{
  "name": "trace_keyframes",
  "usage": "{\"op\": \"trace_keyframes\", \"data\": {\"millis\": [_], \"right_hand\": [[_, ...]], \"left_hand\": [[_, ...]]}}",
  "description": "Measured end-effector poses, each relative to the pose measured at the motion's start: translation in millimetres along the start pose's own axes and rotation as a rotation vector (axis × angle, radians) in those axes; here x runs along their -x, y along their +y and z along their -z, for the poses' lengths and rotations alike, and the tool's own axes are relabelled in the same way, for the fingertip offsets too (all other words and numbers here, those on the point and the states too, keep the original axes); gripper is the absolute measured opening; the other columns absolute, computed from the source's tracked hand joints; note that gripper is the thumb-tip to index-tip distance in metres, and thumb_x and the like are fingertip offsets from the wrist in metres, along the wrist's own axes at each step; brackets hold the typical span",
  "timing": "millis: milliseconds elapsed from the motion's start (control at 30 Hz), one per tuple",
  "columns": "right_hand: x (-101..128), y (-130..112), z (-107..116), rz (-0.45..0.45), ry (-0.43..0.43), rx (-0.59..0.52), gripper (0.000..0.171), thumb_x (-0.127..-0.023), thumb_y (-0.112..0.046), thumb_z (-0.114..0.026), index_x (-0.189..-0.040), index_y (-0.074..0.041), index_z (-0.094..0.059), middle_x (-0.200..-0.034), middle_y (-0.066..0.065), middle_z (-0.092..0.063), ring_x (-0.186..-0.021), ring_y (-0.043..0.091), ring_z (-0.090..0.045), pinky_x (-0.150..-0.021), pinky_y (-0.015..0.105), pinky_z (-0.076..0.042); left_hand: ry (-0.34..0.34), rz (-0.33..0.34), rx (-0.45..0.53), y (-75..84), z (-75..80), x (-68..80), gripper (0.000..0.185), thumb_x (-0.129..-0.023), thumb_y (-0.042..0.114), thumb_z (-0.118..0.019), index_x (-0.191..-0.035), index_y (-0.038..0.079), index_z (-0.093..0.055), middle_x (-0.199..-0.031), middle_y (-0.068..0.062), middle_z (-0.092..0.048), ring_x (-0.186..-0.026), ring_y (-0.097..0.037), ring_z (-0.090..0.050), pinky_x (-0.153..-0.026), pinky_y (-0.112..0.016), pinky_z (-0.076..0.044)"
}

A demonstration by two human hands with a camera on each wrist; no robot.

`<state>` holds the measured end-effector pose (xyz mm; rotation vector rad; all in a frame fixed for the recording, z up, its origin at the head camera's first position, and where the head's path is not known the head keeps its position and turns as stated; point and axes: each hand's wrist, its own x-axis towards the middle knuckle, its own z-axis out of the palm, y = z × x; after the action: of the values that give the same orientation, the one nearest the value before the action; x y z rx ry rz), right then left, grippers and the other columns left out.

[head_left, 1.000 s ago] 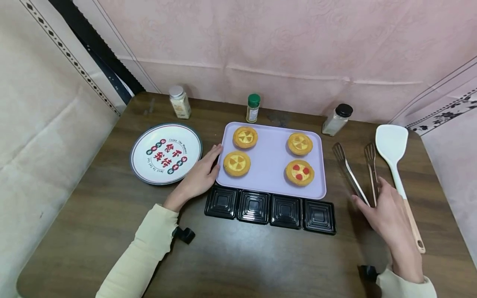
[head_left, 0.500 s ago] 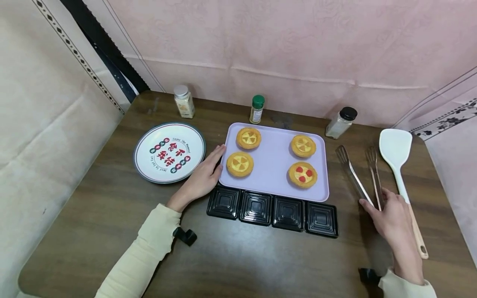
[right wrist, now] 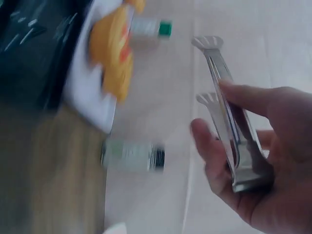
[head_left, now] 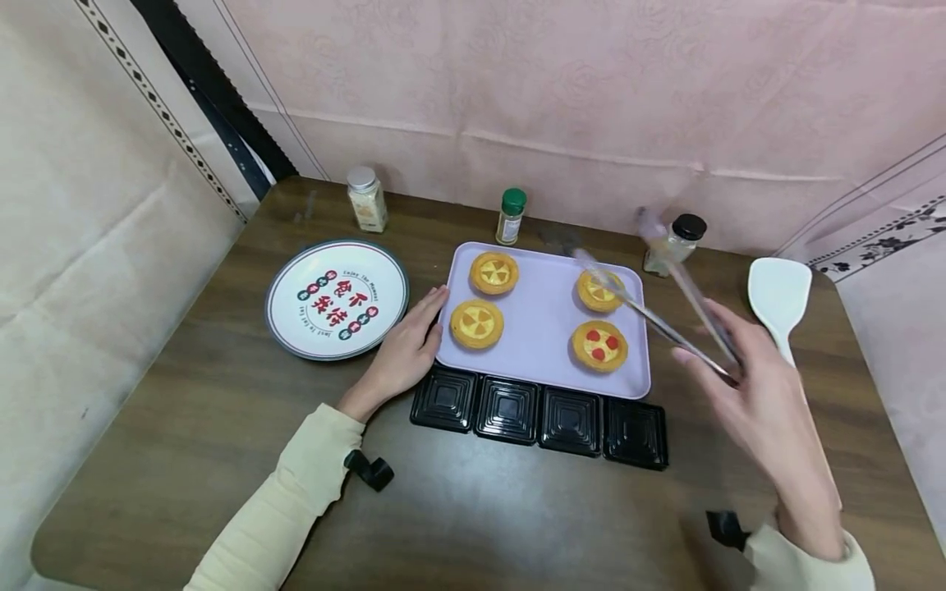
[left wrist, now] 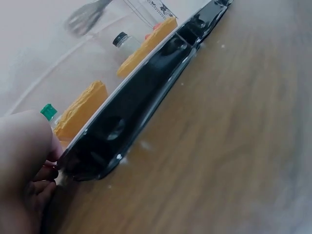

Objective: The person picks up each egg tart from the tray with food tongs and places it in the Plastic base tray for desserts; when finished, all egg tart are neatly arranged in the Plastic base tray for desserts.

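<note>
In the head view my right hand point(head_left: 761, 410) grips metal tongs point(head_left: 668, 330), raised with their two arms spread apart. The tongs' far end overlaps the right side of a lilac tray point(head_left: 535, 328). Thumb and fingers wrap the metal tongs point(right wrist: 251, 170) near their bend in the right wrist view. On the tray are three tarts with yellow wedges, one being the front left tart point(head_left: 476, 324), and a tart with red pieces point(head_left: 599, 346). My left hand point(head_left: 402, 353) rests with extended fingers against the tray's left edge.
Black square dishes point(head_left: 506, 410) line the tray's front edge. A round printed plate point(head_left: 277, 324) lies at left. Behind stand a white-capped jar point(head_left: 367, 199), a green-capped jar point(head_left: 510, 216) and a black-capped jar point(head_left: 668, 261). A white spatula point(head_left: 779, 291) lies at right.
My right hand has lifted the tongs off the table and swung their tips left and forward, towards the tray. The left hand stays at the tray's edge.
</note>
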<state>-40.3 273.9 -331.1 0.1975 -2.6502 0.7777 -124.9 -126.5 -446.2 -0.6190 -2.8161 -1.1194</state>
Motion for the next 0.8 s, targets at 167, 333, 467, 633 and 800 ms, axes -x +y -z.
{"op": "trace_keyframes", "data": {"millis": [167, 333, 467, 633, 800], "right_hand": [[-24, -27, -33, 0.057, -0.115, -0.079, 0.061, -0.085, -0.028, -0.079, -0.14, -0.019, -0.056, -0.107, 0.004, -0.069, -0.072, 0.013, -0.056, -0.054, 0.019, -0.039], [-32, -39, -58, -0.041, -0.201, -0.139, 0.061, -0.081, -0.038, -0.08, -0.133, -0.012, -0.062, -0.105, 0.007, -0.07, -0.078, 0.021, -0.056, -0.054, 0.025, -0.041], [-33, -41, -69, -0.059, -0.216, -0.164, 0.058, -0.081, -0.036, -0.082, -0.129, -0.009, -0.064, -0.096, 0.003, -0.072, -0.079, 0.02, -0.058, -0.055, 0.025, -0.044], [-34, -42, -79, -0.033, -0.205, -0.165, 0.057, -0.08, -0.034, -0.082, -0.128, -0.006, -0.066, -0.09, 0.003, -0.073, -0.073, 0.019, -0.058, -0.049, 0.024, -0.041], [-37, -44, -87, -0.022, -0.193, -0.155, 0.056, -0.081, -0.036, -0.081, -0.128, -0.007, -0.067, -0.09, 0.005, -0.073, -0.072, 0.02, -0.058, -0.049, 0.024, -0.041]], "left_hand": [[0.036, -0.03, -0.015, -1.3, -5.4, -0.1, 0.053, -0.102, 0.01, -0.046, -0.153, 0.003, -0.032, -0.157, -0.01, -0.03, -0.145, -0.021, -0.023, -0.115, -0.042, -0.024], [0.036, -0.043, -0.024, -0.6, -9.4, -0.5, 0.053, -0.102, 0.01, -0.046, -0.152, 0.003, -0.032, -0.157, -0.01, -0.031, -0.145, -0.021, -0.024, -0.115, -0.041, -0.024], [0.035, -0.042, -0.023, 0.4, -9.3, -0.7, 0.053, -0.102, 0.011, -0.045, -0.153, 0.003, -0.032, -0.157, -0.01, -0.031, -0.145, -0.02, -0.024, -0.115, -0.04, -0.024], [0.044, -0.038, -0.023, 0.7, -5.9, 0.8, 0.052, -0.102, 0.01, -0.046, -0.152, 0.003, -0.034, -0.157, -0.009, -0.032, -0.145, -0.019, -0.025, -0.114, -0.04, -0.025], [0.053, -0.042, -0.031, -0.7, -2.6, 1.0, 0.052, -0.102, 0.01, -0.046, -0.152, 0.003, -0.034, -0.157, -0.009, -0.032, -0.145, -0.02, -0.025, -0.114, -0.041, -0.025]]}}
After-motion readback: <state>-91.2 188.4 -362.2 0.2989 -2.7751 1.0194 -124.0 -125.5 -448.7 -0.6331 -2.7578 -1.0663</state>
